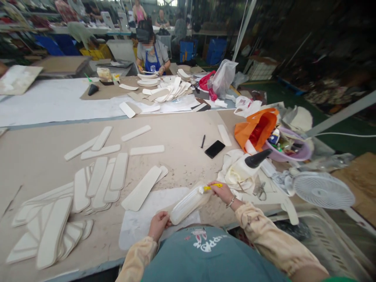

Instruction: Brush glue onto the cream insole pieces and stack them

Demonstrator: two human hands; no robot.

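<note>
My left hand [160, 224] pinches the near left end of a long white rounded panel [187, 207], which lies slanted in front of me. A white, wet-looking coating with streaks covers its top. In my right hand [223, 193] is a brush with a yellow handle [208, 188]; its white bristles touch the panel's far right end. Under the panel lies a white paper sheet [129, 231]. Two plain panels [142, 190] overlap just beyond it. Close to my right hand, a squeeze bottle with a black nozzle [241, 169] leans on a crumpled cloth.
Piles of white panels [54, 231] spread over the left of the table. A phone [214, 149], a pen [203, 141], an orange bag [255, 127], a purple basin [293, 156] and a white fan [323, 190] are to the right. Across the table a co-worker [152, 58] sits behind more panels.
</note>
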